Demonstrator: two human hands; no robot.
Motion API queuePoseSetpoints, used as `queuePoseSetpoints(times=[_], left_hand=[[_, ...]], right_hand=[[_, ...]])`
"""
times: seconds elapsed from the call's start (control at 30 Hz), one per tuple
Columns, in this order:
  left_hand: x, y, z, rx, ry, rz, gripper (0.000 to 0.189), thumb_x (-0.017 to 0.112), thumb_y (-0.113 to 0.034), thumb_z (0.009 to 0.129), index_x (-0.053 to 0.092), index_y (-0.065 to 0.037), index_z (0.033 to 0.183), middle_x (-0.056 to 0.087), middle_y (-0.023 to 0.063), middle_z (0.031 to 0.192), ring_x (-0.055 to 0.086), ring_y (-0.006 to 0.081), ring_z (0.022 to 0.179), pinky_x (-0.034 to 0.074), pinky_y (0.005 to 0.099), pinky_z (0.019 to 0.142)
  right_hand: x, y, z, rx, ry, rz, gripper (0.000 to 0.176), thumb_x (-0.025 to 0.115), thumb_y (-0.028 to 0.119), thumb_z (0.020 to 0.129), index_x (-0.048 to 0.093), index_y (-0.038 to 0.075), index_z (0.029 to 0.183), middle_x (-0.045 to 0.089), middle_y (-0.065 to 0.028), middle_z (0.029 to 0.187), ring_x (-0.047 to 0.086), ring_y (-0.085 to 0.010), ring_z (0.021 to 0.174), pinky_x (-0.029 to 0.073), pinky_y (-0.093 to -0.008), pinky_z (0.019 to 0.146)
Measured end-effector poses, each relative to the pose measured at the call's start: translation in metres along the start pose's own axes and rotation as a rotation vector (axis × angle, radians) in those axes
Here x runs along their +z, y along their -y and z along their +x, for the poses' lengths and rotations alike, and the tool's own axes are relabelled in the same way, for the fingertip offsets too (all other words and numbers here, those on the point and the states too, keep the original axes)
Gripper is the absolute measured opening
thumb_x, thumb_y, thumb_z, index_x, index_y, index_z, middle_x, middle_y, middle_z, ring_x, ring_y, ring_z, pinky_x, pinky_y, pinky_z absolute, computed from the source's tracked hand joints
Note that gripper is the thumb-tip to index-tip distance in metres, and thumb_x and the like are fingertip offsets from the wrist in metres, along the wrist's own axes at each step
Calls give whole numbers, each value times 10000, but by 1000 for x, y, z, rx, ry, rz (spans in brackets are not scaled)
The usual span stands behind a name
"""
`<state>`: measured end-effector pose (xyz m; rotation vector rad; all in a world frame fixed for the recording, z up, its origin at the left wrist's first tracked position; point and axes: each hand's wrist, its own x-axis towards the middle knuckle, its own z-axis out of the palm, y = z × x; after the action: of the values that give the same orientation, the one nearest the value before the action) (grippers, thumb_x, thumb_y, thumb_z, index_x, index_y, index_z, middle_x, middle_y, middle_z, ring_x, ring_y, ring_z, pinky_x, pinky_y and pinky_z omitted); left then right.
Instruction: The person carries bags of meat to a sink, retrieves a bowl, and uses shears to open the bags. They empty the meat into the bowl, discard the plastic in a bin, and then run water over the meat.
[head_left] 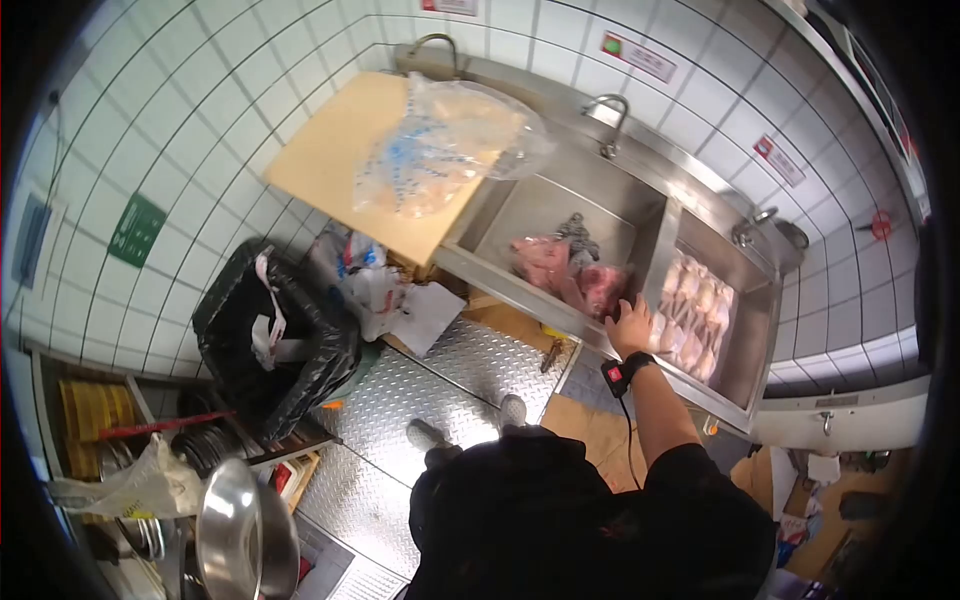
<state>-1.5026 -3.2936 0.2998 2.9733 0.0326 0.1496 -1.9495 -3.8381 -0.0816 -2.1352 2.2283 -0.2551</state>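
Observation:
My right hand (630, 327) is over the front end of the divider between two sink basins, palm down with its fingers apart. Just beyond its fingertips, pieces of raw red meat (602, 288) and pinkish meat (541, 260) lie in the middle basin (520, 205), beside a crumpled grey mesh-like item (577, 238). To the right of my hand, rows of pale raw poultry pieces (688, 310) fill much of the right basin (755, 330). A black wristband (622, 373) with a red-lit square and a cable is on my right wrist. My left hand is out of view.
A clear bag with blue print (410, 150) lies on a tan board (320, 150) at the sink's left. Below are a black-lined bin (225, 320), plastic bags (365, 290) and a steel bowl (230, 530). Faucets (610, 120) line the tiled wall. The floor is metal plate (370, 440).

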Motion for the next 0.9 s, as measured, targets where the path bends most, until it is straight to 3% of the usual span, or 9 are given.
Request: queuePoseSetpoints(times=[0.1,0.17,0.23,0.3,0.43,0.5,0.6,0.7,0.9], left_hand=[[17,-83,-11,139,310,-374,451,739,-370,939,645,32,1122,669,202,1049,634,372,928,479,480,851],[110,-49,68,616,326,-511,290,751,-77,876,604,24,1104,623,89,985,630,167,873,542,292,702],[109,-161,26,814,348,-498,279,751,-34,837,575,-14,1053,529,24,958,544,106,797,488,242,660],[124,-243,-4,670,636,-731,353,808,-16,777,591,5,1054,601,43,965,548,149,899,459,277,837],[173,-370,-49,891,870,-796,275,742,24,840,596,4,1072,623,19,910,651,118,850,560,260,745],[194,-425,-69,930,954,-755,281,798,38,808,611,-1,1013,607,27,908,564,89,851,469,250,747],[248,-488,-79,1016,1023,-769,292,852,-67,790,621,2,954,621,42,854,584,111,807,475,269,708],[282,-549,-102,1070,1067,-656,339,884,-159,779,632,8,932,621,57,821,584,122,778,475,281,691],[383,-633,-122,1137,1257,-660,405,914,-259,761,642,7,898,653,70,787,598,151,717,481,307,655]], right_hand=[[3,-45,-18,55,26,37,585,804,305,796,644,93,1316,425,-261,1520,439,-437,1380,369,-537,1140],[8,-62,-29,72,10,82,587,797,294,801,643,92,1329,434,-280,1507,454,-454,1363,385,-533,1131],[12,-72,-41,81,-28,119,583,796,272,798,647,69,1323,449,-298,1489,465,-466,1348,402,-526,1120],[9,-83,-56,103,6,194,595,786,264,791,637,52,1326,462,-291,1486,448,-448,1373,358,-538,1150],[-3,-87,-79,171,-92,293,526,806,213,775,675,24,1249,474,-305,1462,490,-469,1318,408,-529,1108],[-19,-89,-86,190,-91,304,545,816,208,783,660,20,1270,472,-309,1461,487,-474,1319,416,-526,1102],[-31,-101,-87,293,-45,314,570,812,237,822,631,15,1314,468,-334,1463,498,-504,1303,423,-520,1106],[-47,-115,-63,300,-106,339,546,819,149,815,619,37,1311,476,-327,1460,490,-492,1334,439,-488,1108],[-73,-100,27,419,-102,306,506,768,199,853,638,5,1302,522,-335,1421,522,-476,1312,445,-479,1097]])
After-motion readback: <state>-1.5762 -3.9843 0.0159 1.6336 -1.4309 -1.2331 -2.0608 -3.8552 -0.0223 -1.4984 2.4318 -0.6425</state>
